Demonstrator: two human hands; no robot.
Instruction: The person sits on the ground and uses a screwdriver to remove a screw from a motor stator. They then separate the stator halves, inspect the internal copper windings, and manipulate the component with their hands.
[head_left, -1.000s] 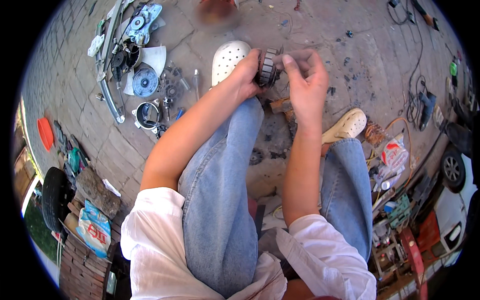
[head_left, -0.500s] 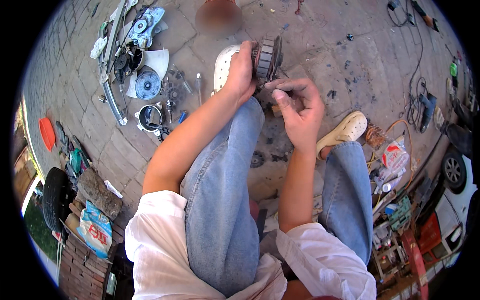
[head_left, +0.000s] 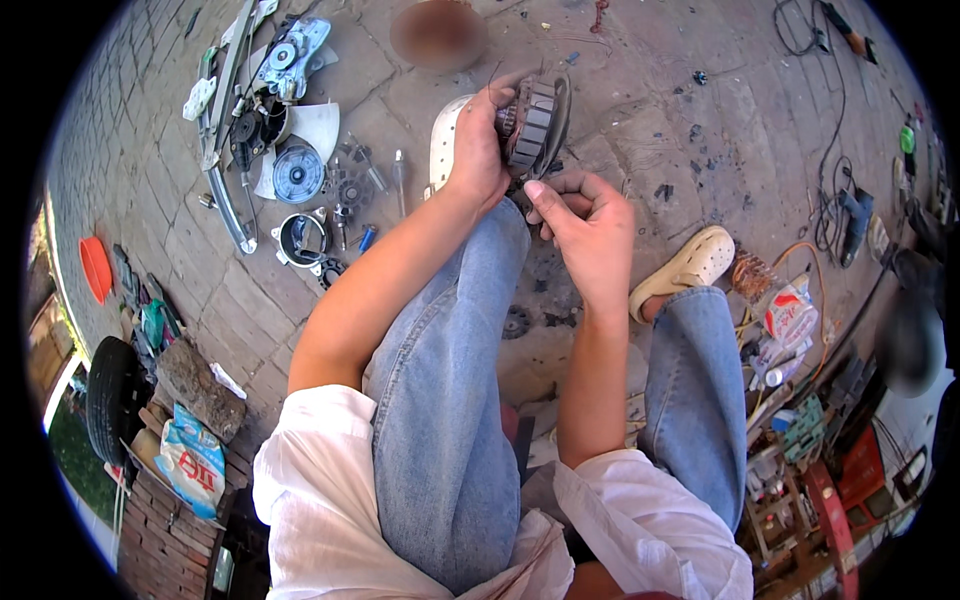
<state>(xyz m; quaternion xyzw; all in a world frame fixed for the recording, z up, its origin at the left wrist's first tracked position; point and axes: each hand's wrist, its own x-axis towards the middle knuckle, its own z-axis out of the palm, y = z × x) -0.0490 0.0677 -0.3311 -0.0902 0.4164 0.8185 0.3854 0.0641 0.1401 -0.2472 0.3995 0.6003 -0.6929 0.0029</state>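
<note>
You have a round, motor-like metal part point(head_left: 531, 125) held up, just to the right of the left cream clog point(head_left: 444, 140). Its drum is ringed with flat grey blocks set apart by dark gaps; you see brownish windings on the side nearer the clog and a thin dark rim on the far side. It sits edge-on to you, slightly tilted.

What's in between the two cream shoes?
In the head view: the left hand, the ridged round metal part it holds, and the right hand.
</note>
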